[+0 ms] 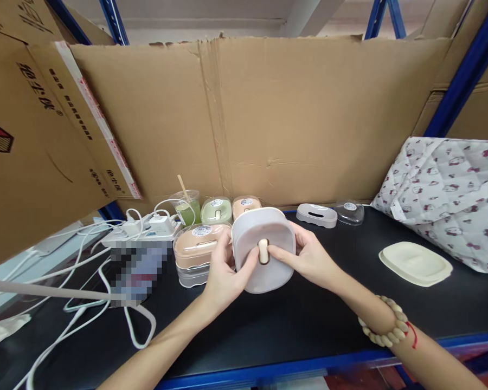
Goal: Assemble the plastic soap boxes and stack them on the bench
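Tilted up off the black table, a grey rounded plastic box (pixel 264 279) faces me with a small cream knob (pixel 263 251) set in a slot at its centre. My left hand (pixel 226 273) is closed round its left side, the thumb against the knob. From the right, my right hand (pixel 315 259) grips the other edge, with a fingertip or thumb touching the knob's right side. Just left of it, a pink oval box (pixel 201 245) with a clear cover stands close to my left hand. The far side of the grey box is hidden.
Behind stand a green box (pixel 216 212), another pink box (pixel 246 203) and a drink cup (pixel 190 211). Right lie a slotted grey cover (pixel 317 215), a clear cover (pixel 350 213), a cream lid (pixel 416 264) and a patterned bag (pixel 451 200). Cables trail left from a power strip (pixel 143 230).
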`<state>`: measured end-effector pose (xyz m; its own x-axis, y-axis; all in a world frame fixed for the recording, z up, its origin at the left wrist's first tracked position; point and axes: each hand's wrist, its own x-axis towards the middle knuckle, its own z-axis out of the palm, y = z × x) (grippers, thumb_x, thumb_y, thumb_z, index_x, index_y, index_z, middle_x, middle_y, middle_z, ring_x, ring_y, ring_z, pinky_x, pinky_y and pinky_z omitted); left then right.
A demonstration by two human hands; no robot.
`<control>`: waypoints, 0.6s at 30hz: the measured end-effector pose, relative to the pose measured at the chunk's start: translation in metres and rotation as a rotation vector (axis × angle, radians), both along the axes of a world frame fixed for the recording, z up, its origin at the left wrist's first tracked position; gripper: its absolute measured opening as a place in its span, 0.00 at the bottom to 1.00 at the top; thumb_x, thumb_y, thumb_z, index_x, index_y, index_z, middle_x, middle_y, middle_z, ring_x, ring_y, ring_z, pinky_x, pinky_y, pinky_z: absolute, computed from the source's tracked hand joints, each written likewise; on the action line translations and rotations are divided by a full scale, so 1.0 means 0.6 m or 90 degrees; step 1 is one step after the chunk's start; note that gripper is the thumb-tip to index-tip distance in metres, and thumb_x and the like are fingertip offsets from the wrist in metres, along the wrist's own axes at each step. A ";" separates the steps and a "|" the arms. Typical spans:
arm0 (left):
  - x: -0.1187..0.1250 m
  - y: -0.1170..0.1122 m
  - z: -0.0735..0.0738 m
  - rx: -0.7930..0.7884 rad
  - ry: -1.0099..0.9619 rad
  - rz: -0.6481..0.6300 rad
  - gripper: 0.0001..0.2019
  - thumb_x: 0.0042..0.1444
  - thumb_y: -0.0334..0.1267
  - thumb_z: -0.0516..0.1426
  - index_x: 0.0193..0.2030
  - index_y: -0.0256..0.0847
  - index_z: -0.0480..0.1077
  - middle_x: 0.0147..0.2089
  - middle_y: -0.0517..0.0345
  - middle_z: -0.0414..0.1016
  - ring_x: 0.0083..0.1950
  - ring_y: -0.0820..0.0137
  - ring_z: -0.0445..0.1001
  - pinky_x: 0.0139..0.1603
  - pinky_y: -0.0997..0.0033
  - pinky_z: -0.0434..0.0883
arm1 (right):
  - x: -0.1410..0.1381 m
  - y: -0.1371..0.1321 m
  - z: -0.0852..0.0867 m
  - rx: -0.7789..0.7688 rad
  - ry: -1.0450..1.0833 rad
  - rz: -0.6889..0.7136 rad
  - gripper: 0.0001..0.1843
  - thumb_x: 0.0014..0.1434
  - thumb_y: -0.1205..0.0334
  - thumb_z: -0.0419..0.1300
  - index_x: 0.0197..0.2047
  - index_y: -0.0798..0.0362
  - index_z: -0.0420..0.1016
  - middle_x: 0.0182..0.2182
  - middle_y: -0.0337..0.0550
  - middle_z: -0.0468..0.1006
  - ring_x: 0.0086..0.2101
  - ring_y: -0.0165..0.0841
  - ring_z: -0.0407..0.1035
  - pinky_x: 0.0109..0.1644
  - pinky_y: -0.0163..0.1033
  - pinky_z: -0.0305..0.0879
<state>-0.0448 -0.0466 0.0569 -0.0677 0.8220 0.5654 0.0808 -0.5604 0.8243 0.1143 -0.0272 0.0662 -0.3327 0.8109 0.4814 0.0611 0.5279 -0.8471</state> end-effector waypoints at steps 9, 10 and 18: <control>0.007 0.003 0.029 0.081 0.098 -0.020 0.09 0.41 0.37 0.62 0.32 0.41 0.72 0.26 0.60 0.73 0.27 0.69 0.70 0.31 0.71 0.68 | -0.003 -0.005 0.013 0.139 0.061 -0.131 0.20 0.44 0.43 0.64 0.29 0.51 0.69 0.22 0.36 0.72 0.24 0.31 0.68 0.27 0.35 0.66; 0.012 0.003 0.035 0.078 0.086 -0.026 0.09 0.41 0.37 0.61 0.32 0.41 0.72 0.26 0.60 0.73 0.28 0.69 0.70 0.32 0.70 0.68 | -0.004 -0.005 0.016 0.148 0.060 -0.156 0.20 0.45 0.42 0.63 0.27 0.51 0.68 0.20 0.36 0.72 0.24 0.30 0.67 0.27 0.35 0.66; 0.059 0.040 0.087 -0.219 -0.190 -0.033 0.15 0.44 0.46 0.60 0.36 0.38 0.72 0.33 0.57 0.75 0.32 0.69 0.72 0.30 0.72 0.67 | 0.085 0.076 0.057 -0.027 -0.058 -0.241 0.30 0.58 0.39 0.44 0.51 0.52 0.67 0.38 0.47 0.76 0.32 0.35 0.72 0.35 0.40 0.68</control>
